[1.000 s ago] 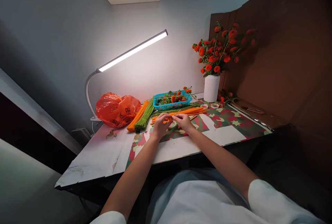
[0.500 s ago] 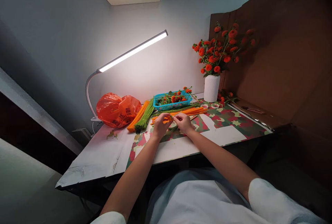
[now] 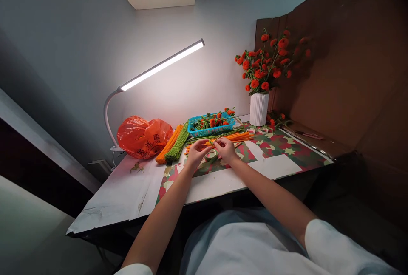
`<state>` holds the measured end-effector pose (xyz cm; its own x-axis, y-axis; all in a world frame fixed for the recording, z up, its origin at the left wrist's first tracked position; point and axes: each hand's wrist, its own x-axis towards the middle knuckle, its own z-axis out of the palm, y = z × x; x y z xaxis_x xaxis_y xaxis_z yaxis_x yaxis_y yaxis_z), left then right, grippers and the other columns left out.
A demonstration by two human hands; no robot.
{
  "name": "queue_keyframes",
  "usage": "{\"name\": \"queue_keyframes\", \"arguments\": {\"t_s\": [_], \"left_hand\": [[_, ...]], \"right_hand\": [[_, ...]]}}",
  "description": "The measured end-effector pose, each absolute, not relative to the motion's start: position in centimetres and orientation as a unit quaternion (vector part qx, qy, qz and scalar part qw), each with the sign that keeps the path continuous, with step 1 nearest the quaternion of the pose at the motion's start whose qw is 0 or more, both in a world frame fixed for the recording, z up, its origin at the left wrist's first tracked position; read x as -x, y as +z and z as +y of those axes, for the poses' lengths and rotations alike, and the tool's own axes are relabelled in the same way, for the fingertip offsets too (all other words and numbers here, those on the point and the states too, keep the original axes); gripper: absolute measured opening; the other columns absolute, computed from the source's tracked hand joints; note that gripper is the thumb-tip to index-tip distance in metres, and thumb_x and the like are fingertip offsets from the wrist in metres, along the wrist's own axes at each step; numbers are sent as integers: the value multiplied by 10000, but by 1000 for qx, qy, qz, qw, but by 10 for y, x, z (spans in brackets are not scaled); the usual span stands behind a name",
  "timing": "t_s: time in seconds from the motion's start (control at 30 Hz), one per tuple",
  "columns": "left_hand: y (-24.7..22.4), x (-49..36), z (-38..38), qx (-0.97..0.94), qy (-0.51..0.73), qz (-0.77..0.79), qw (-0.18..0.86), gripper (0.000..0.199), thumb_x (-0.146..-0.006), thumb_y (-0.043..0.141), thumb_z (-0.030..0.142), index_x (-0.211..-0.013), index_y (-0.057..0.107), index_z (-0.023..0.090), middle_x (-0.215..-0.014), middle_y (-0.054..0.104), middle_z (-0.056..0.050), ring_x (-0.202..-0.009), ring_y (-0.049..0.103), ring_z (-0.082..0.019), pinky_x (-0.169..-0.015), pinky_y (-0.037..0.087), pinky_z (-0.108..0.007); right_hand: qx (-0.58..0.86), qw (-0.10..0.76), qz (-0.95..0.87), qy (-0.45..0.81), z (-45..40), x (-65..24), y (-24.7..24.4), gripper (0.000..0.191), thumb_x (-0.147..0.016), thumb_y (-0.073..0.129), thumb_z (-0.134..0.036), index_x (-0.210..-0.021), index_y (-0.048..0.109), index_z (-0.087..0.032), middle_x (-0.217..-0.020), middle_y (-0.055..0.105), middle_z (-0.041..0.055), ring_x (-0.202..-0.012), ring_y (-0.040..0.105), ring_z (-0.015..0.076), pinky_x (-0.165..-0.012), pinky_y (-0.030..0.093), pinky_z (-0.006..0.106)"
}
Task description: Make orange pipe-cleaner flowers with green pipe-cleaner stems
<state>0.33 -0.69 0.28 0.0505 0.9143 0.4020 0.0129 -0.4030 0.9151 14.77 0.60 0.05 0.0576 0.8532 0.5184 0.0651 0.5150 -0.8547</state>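
While the left hand (image 3: 197, 152), nearly closed, and the right hand (image 3: 226, 149), pinching, are holding a tiny yellow-green piece (image 3: 209, 143) over the table (image 3: 216, 185), just on the far side of the tape roll (image 3: 216, 155), soft, steady squeezing should be stopping slips.

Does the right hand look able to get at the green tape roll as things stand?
Probably yes: the tape roll lies close to the right hand, with nothing seen between them. That hand seems to pinch a small piece, though, which might need releasing first.
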Motion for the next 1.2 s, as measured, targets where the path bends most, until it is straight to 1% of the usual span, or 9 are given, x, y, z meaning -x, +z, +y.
{"name": "queue_keyframes", "arguments": {"t_s": [0.17, 0.23, 0.37, 0.47, 0.57, 0.73, 0.97, 1.03, 1.2], "left_hand": [[5, -8, -16, -712, 574, 368, 167, 81, -742, 676, 271, -795, 658, 214, -921, 647, -53, -869, 630, -177, -782, 540, -341], [5, -9, -16, -710, 578, 373, 153, 49, -764, 643, 255, -788, 663, 217, -931, 648, -58, -904, 622, -184, -801, 537, -343], [3, -9, -9, -580, 595, 401, 386, 233, -767, 650, 320, -959, 620, 191, -881, 651, -48, -781, 655, -166, -690, 560, -305], [3, -6, -5, -471, 516, 377, 607, 286, -797, 623, 404, -909, 609, 142, -773, 647, -52, -660, 658, -147, -613, 554, -271], [5, -4, -5, -444, 509, 341, 654, 271, -729, 726, 336, -867, 624, 126, -759, 662, -45, -671, 659, -129, -643, 543, -234], [2, -7, -8, -538, 573, 365, 499, 391, -611, 814, 280, -942, 650, 150, -851, 689, -40, -739, 658, -139, -728, 541, -277], [3, -12, -15, -699, 591, 358, 183, 133, -720, 713, 274, -828, 672, 208, -1007, 632, -60, -948, 614, -188, -837, 533, -350], [2, -13, -14, -683, 595, 361, 223, 202, -714, 717, 282, -895, 660, 214, -1037, 619, -58, -953, 615, -185, -828, 536, -337], [-1, -10, -3, -516, 540, 365, 556, 369, -739, 675, 428, -982, 588, 164, -836, 627, -44, -735, 669, -168, -641, 559, -285]], "right_hand": [[387, 628, -512, 440, 8, -147, 0, 233, -609, 666, -407, -614, 651, -174, -655, 653, 41, -674, 586, 185, -663, 465, 308], [391, 629, -486, 464, 7, -147, 0, 236, -590, 678, -407, -608, 656, -172, -628, 646, 32, -674, 586, 184, -660, 463, 304], [387, 638, -478, 463, 7, -148, 3, 229, -585, 673, -401, -585, 635, -175, -616, 634, 25, -654, 580, 177, -635, 460, 295], [371, 647, -502, 438, 6, -147, 4, 221, -587, 676, -389, -585, 624, -175, -629, 629, 24, -642, 579, 168, -637, 464, 291], [369, 647, -516, 423, 5, -147, 6, 227, -578, 685, -389, -572, 616, -173, -638, 626, 29, -621, 570, 162, -615, 463, 288], [376, 639, -506, 442, 4, -146, 4, 229, -583, 678, -393, -573, 626, -171, -616, 626, 26, -613, 561, 158, -610, 452, 285], [366, 622, -446, 528, 5, -146, 3, 235, -528, 703, -386, -537, 605, -173, -512, 552, -21, -543, 498, 122, -538, 400, 258], [361, 623, -440, 536, 6, -146, 3, 237, -527, 702, -387, -534, 596, -175, -505, 541, -25, -533, 488, 118, -528, 394, 257], [350, 635, -478, 495, 4, -147, 5, 205, -566, 689, -368, -590, 628, -174, -590, 607, 5, -592, 550, 145, -582, 437, 275]]}}
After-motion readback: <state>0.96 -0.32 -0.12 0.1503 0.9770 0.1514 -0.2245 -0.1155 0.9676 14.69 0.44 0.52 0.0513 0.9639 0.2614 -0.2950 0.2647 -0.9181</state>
